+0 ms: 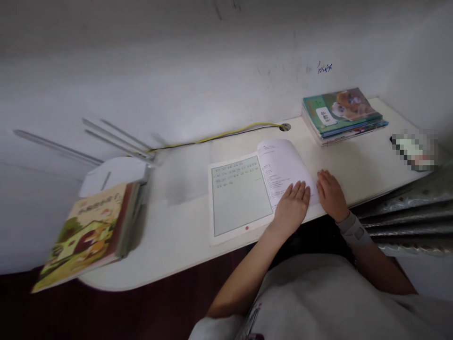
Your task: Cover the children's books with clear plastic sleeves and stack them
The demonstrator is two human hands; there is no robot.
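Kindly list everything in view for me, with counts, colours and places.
Open paper book: 1, white with grey-green left page, desk centre
Yellow-covered book stack: 1, desk's left end
Green-covered book stack: 1, back right
Flat device with thin rods: 1, white, beyond the left stack
Thin cable: 1, yellow, along the back; dark cable alongside
Round hole: 1, dark, back edge
Pixelated object: 1, dark-edged, desk's right end
Long desk: 1, white, across the middle
Handwriting: 1 patch, blue, on white wall
Folded patterned fabric: grey, far right
Left hand: 1, bare, on right page
Right hand: 1, grey wristband, beside the book
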